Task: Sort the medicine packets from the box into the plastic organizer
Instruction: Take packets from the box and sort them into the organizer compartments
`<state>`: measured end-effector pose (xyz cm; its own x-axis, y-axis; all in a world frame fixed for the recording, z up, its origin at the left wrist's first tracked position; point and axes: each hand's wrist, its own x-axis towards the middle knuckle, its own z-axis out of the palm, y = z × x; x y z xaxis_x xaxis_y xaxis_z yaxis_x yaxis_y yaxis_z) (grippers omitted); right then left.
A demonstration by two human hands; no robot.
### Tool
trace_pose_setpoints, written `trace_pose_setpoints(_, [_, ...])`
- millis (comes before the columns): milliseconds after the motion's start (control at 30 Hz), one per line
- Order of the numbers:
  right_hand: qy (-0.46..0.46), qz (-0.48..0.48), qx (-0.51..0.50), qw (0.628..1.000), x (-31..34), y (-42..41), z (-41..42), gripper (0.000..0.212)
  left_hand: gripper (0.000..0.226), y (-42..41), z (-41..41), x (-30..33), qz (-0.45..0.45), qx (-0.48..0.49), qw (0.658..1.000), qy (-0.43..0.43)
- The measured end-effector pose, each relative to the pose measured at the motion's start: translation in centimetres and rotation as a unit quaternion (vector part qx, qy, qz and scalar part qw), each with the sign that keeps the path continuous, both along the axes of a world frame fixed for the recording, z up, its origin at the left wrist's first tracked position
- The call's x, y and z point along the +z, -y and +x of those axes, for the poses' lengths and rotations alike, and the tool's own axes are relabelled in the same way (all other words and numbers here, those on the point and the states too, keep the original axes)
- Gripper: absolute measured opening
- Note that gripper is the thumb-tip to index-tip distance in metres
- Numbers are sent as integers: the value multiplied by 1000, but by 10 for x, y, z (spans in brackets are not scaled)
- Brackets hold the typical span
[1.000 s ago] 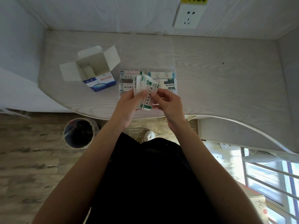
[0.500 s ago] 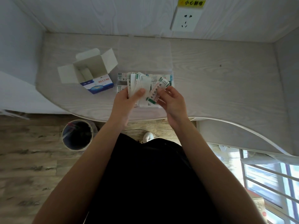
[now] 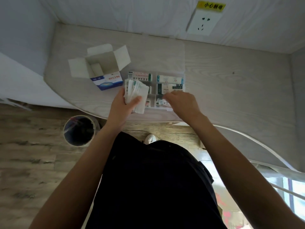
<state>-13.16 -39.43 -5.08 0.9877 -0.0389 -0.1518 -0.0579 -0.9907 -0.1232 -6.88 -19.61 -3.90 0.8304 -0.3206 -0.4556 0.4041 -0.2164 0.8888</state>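
Left hand [image 3: 121, 106] grips packets [image 3: 136, 95]; box [image 3: 105, 71] beside organizer [image 3: 170, 80].

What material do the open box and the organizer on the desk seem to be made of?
The open box looks like thin matte cardboard: its flaps are folded and the inside is plain. The organizer looks like clear plastic, since packets and dividers show through.
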Motion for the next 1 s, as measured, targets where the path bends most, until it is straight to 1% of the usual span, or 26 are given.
trace_pose_setpoints(100, [-6, -25, 42, 999, 2, -4, -1, 34, 38, -1, -3, 1, -8, -9, 1000, -3])
trace_pose_setpoints(200, [-27, -26, 66, 997, -4, -2, -4, 36, 38, -1, -4, 4, -14, -13, 1000, -14])
trace_pose_setpoints(233, [-21, -26, 69, 997, -5, -1, -3, 35, 38, 0, -4, 5, -17, -13, 1000, -20])
trace_pose_setpoints(333, [20, -20, 88, 996, -7, -2, 0, 31, 36, 2, -4, 7, -17, -24, 999, -28])
trace_pose_setpoints(433, [51, -4, 118, 992, -11, -3, 3, 39, 34, 5, -3, 9, -18, -34, 999, -27])
trace_pose_setpoints(500, [97, 13, 126, 987, -13, 1, 1, 45, 35, 9, -3, 11, -10, -36, 999, -21])
trace_pose_setpoints(567, [172, 36, 97, 980, -14, 3, -2, 46, 33, 13, -3, 12, -14, -38, 999, -18])
trace_pose_setpoints(633, [239, 76, 43, 967, -10, 2, -6, 34, 29, 16, -3, 13, -14, -45, 999, -13])
trace_pose_setpoints(667, [251, 128, -10, 959, -5, -1, -8, 24, 29, 19, -3, 14, -12, -49, 999, -11])
trace_pose_setpoints(700, [248, 205, -78, 944, 4, -6, -8, 16, 29, 20, -3, 14, -13, -52, 999, -8])
trace_pose_setpoints(733, [221, 296, -155, 916, 13, -10, -8, 15, 30, 22, -3, 15, -16, -55, 998, -5])
trace_pose_setpoints(800, [119, 471, -277, 829, 28, -18, -6, 18, 32, 26, -4, 16, -27, -64, 998, 3])
trace_pose_setpoints(833, [78, 519, -306, 795, 32, -21, -5, 19, 34, 27, -5, 17, -33, -70, 997, 2])
trace_pose_setpoints(867, [58, 534, -317, 782, 32, -24, -5, 20, 36, 29, -6, 17, -38, -77, 996, -1])
trace_pose_setpoints(933, [61, 548, -329, 766, 31, -28, -6, 22, 40, 32, -8, 18, -41, -96, 994, -10])
trace_pose_setpoints(1000, [78, 584, -349, 729, 29, -31, -8, 21, 36, 34, -10, 18, -39, -107, 993, -27])
